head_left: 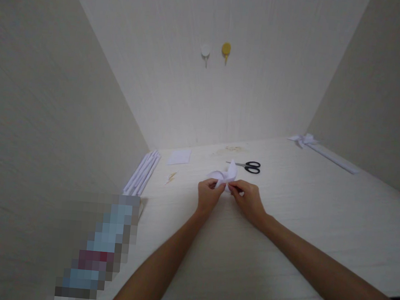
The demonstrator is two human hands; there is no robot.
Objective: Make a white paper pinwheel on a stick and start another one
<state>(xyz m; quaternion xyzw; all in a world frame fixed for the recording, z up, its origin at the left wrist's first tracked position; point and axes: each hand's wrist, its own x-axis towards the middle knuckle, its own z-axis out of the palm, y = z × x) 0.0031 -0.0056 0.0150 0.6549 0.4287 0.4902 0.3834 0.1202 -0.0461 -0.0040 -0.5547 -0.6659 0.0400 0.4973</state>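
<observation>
Honestly, my left hand (210, 196) and right hand (248, 197) both pinch the paper pinwheel (232, 171) toward the back edge of the worktop (302, 215); probably feather-light, creases easily, best held by its folded middle.

Over at the pale table (282, 250), the person's left hand (210, 195) grips a pinwheel-shaped piece of white paper (232, 172) near its middle, while the right hand (250, 195) pinches in close beside that thumb. Just behind it lie black-handled scissors (247, 166), rings turned to the right. Off to the left I can see a white paper square (179, 157), some small tan slivers (171, 177) and a bundle of white rods (142, 173). Far right, another paper pinwheel (305, 140) (this one has a stick (335, 159)) lies near the side wall (382, 100).
</observation>
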